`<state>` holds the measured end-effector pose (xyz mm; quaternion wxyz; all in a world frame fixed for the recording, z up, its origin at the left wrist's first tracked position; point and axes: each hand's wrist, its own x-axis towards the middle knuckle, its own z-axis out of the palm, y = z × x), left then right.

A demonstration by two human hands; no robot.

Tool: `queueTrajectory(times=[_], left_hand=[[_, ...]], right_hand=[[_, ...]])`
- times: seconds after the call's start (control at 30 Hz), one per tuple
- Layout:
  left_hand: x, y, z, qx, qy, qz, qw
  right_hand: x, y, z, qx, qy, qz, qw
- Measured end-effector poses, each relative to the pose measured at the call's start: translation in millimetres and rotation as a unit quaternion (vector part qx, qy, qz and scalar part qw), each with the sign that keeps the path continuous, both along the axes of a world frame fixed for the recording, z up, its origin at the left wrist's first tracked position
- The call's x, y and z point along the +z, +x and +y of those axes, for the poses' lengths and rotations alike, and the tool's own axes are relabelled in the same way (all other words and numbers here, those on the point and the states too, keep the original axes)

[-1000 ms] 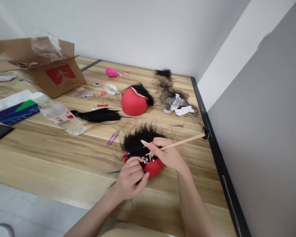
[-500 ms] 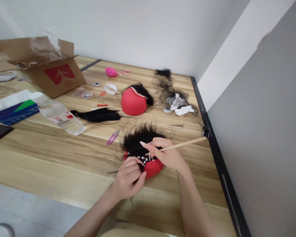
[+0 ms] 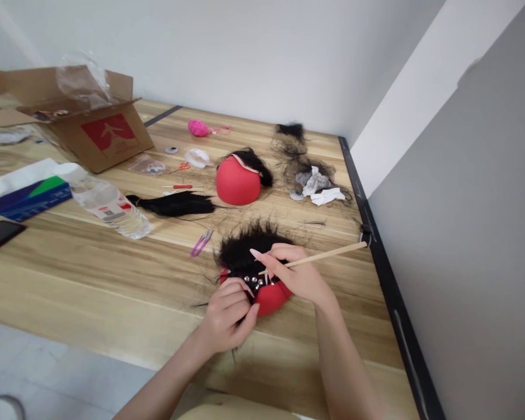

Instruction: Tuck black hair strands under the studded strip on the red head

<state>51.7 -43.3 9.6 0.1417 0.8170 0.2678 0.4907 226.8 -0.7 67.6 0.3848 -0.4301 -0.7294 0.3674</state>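
Close in front of me lies a red dome-shaped form (image 3: 276,298) with black hair (image 3: 256,242) spread over its far side. Several shiny round pinheads (image 3: 254,280) sit along a dark band across it. My left hand (image 3: 230,315) curls over the near left edge of the form, fingertips on the band and thumb against the red surface. Between the thumb and fingers of my right hand (image 3: 295,271) is a thin wooden stick (image 3: 332,253). Its narrow end points down-left at the band, and the long end slants up to the right.
Farther back stand a second red dome (image 3: 237,182) with black hair and an open cardboard box (image 3: 114,137). A black hair bundle (image 3: 175,204), purple thread snips (image 3: 200,244) and a leaning water bottle (image 3: 109,204) lie to the left. Crumpled cloth (image 3: 312,182) lies near the wall.
Almost nothing differs. Both hands stay on the form, and the left fingertips have shifted very slightly. The whole view has drifted a little.
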Motion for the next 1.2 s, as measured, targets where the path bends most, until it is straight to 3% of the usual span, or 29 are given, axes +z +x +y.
queueTrajectory(times=[0.37, 1.2], left_hand=[[0.6, 0.3, -0.8, 0.000, -0.001, 0.005, 1.000], [-0.4, 0.0, -1.0, 0.001, 0.002, 0.008, 1.000]], right_hand=[[-2.1, 1.9, -1.4, 0.025, 0.003, 0.001, 1.000], [-0.3, 0.3, -1.1, -0.011, -0.015, 0.011, 1.000]])
